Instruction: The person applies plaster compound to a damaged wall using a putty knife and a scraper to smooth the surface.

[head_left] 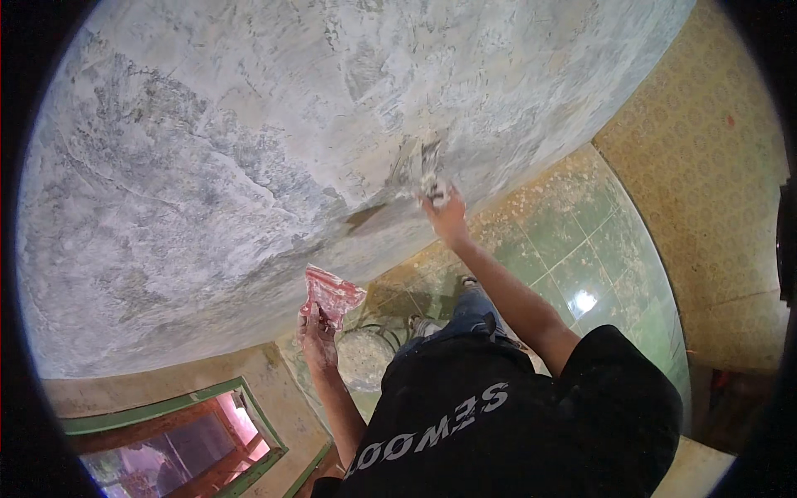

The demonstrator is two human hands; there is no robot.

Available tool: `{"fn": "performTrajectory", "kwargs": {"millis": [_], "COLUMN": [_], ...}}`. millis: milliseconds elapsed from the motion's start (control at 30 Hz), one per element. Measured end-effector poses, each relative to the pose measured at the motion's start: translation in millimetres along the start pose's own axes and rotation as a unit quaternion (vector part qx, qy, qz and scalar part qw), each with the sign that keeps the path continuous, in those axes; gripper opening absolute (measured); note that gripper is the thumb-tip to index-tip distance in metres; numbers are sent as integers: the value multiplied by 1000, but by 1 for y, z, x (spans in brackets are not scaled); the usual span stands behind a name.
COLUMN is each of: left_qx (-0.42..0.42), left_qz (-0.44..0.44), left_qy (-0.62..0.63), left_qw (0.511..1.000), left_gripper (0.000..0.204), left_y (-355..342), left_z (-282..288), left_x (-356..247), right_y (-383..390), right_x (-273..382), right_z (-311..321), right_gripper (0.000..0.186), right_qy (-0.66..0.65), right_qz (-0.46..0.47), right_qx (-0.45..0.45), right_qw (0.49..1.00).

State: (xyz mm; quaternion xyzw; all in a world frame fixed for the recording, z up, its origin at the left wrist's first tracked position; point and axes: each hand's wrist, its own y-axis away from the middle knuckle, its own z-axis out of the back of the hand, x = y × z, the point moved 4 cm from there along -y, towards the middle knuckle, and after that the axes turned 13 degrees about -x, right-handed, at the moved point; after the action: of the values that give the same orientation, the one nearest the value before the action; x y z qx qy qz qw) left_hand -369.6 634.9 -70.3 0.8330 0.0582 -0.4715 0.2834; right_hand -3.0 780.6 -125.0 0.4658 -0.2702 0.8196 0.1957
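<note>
My left hand [318, 339] is closed round the lower end of a red plastic putty spreader [335, 292], which is smeared with white putty and held up apart from the wall. My right arm reaches out to the grey, patchily skimmed wall [249, 108]. There my right hand [447, 214] grips a putty knife [429, 158], its blade against the wall or very close to it. Motion blurs the knife, and white putty coats its lower part and my fingers. A darker brownish patch [365, 217] shows on the wall to the left of the knife.
Green floor tiles [573, 241] spotted with white splashes lie below the wall. Near my feet stands a round, whitish container [363, 358], partly hidden. A green-framed window [178, 440] is at lower left, and a patterned yellowish wall or curtain [706, 158] rises at right.
</note>
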Motion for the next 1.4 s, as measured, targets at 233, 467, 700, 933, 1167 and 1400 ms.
{"fn": "performTrajectory", "kwargs": {"millis": [233, 467, 700, 933, 1167, 1400], "left_qx": [-16, -31, -28, -41, -56, -47], "left_qz": [-25, -22, -41, -58, -48, -64], "left_qy": [-4, 36, 17, 42, 59, 65], "left_qw": [1000, 999, 999, 997, 996, 995], "left_gripper": [13, 13, 11, 12, 11, 11], "left_y": [19, 28, 36, 33, 29, 24], "left_z": [-55, -66, -101, -85, -88, -95], "left_x": [-1, 24, 28, 28, 32, 23], "right_y": [15, 9, -23, 7, -28, 21], "right_x": [-8, 9, -11, -10, 10, -62], "right_z": [-6, 31, -9, 26, 2, -2], "right_gripper": [66, 65, 66, 67, 70, 71], "right_qy": [61, -15, 24, 46, 4, 77], "right_qz": [94, 119, 126, 175, 98, 183], "right_qx": [135, 149, 167, 244, 154, 296], "right_qw": [985, 981, 978, 953, 983, 934]}}
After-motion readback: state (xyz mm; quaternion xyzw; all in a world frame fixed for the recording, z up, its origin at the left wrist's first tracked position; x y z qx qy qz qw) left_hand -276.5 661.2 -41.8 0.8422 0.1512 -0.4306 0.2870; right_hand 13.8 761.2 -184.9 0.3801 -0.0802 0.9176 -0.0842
